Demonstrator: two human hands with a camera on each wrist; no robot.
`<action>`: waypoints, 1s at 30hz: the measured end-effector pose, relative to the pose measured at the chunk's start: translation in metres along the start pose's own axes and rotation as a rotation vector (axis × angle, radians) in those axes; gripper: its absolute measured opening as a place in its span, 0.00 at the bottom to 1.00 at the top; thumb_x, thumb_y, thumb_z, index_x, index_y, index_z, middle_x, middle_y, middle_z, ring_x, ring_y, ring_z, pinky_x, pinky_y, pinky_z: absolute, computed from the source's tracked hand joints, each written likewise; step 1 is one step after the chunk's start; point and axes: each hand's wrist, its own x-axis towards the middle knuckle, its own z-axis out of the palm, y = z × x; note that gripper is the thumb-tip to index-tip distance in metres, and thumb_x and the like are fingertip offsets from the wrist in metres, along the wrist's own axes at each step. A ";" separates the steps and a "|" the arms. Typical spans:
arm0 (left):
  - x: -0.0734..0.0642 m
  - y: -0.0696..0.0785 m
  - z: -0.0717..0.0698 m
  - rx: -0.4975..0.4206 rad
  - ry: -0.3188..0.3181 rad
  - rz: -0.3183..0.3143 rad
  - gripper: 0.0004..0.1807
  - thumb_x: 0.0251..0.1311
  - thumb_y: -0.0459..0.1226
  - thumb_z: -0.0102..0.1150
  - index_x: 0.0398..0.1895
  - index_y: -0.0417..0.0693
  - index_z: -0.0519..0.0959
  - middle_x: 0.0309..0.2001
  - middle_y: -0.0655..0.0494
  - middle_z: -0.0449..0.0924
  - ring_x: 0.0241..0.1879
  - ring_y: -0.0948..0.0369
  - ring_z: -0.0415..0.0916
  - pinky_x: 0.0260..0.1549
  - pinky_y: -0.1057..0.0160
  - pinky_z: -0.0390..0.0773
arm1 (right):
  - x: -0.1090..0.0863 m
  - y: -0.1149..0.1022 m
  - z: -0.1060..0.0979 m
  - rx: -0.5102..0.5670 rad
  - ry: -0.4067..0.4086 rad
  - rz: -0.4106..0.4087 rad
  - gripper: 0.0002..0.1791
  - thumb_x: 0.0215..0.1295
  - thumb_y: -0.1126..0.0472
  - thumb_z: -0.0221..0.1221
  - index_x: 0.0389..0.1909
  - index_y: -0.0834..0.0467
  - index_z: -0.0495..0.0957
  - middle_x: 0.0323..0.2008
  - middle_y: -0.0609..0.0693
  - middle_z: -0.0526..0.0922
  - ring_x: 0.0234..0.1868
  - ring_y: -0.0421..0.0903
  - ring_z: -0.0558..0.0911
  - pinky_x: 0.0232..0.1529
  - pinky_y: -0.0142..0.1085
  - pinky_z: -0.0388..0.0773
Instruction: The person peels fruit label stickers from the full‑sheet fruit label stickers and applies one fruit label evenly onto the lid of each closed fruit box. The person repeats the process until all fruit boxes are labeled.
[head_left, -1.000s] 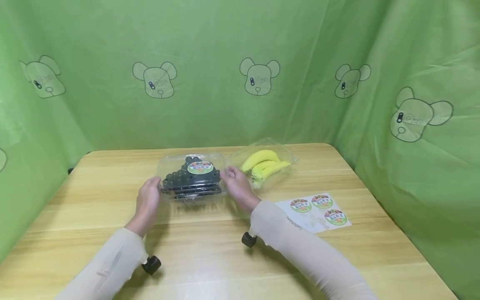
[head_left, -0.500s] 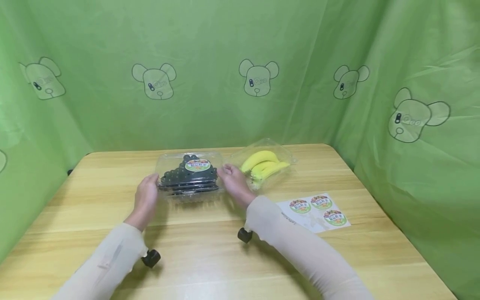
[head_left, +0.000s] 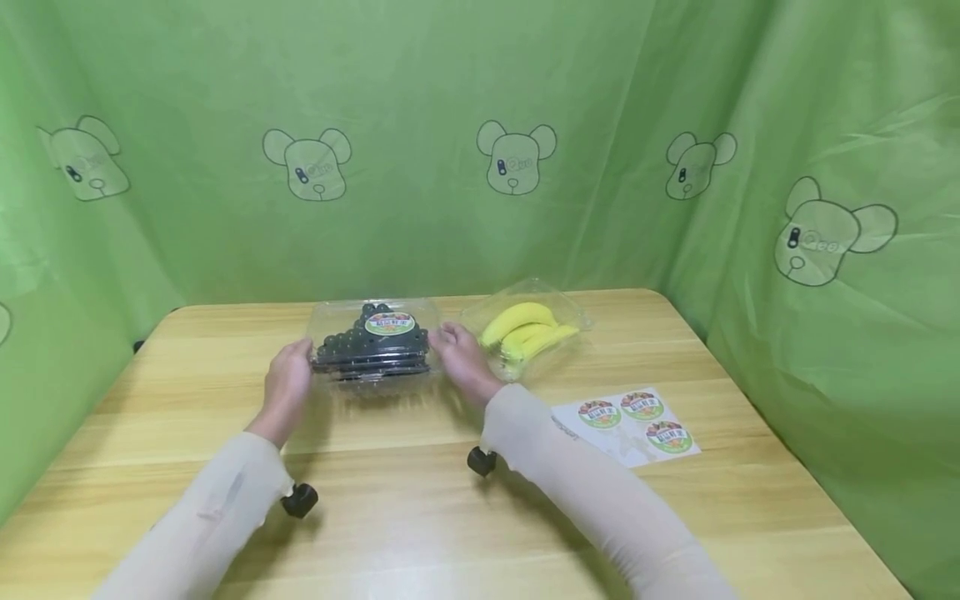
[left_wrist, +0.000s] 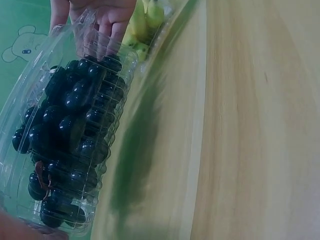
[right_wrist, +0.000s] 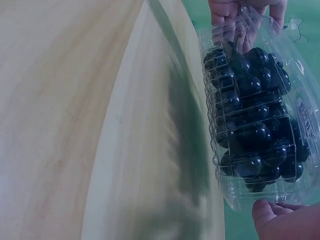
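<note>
Green fabric walls with cartoon bear heads printed on them wrap around a light wood table, and the action's toward the back of it. Both hands are clamped on one clear plastic clamshell, left hand pinching the left end and right hand pinching the right end, so it's basically slung between them. Looks like it's being held up off the wood, since both wrist views show a shadow lying apart from it. Inside is a pile of dark grapes, really shiny up close, with a bit of brown stem poking out in the left wrist view. An oval fruit label sits on top of the lid. Just beyond the right hand there's a second clear container with yellow bananas in it, set at an angle on the table. Closer in on the right, a white sticker sheet lies flat near the right sleeve, carrying three round fruit stickers. Each pale cuff has a little black cylinder hanging at the wrist.
</note>
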 end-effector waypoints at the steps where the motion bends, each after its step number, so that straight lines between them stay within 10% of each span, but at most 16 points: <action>1: 0.001 0.000 0.000 0.003 -0.001 -0.002 0.33 0.75 0.51 0.27 0.73 0.37 0.53 0.73 0.39 0.53 0.72 0.43 0.48 0.70 0.44 0.49 | 0.001 0.000 0.000 0.001 -0.002 0.000 0.34 0.74 0.51 0.49 0.73 0.62 0.52 0.72 0.59 0.58 0.70 0.56 0.60 0.70 0.48 0.57; 30: 0.022 -0.012 -0.001 0.019 0.005 -0.025 0.33 0.75 0.51 0.27 0.75 0.40 0.51 0.74 0.41 0.51 0.73 0.44 0.46 0.70 0.44 0.47 | 0.018 0.008 0.011 0.015 -0.030 0.052 0.35 0.75 0.52 0.47 0.75 0.62 0.47 0.74 0.58 0.54 0.72 0.56 0.57 0.71 0.48 0.55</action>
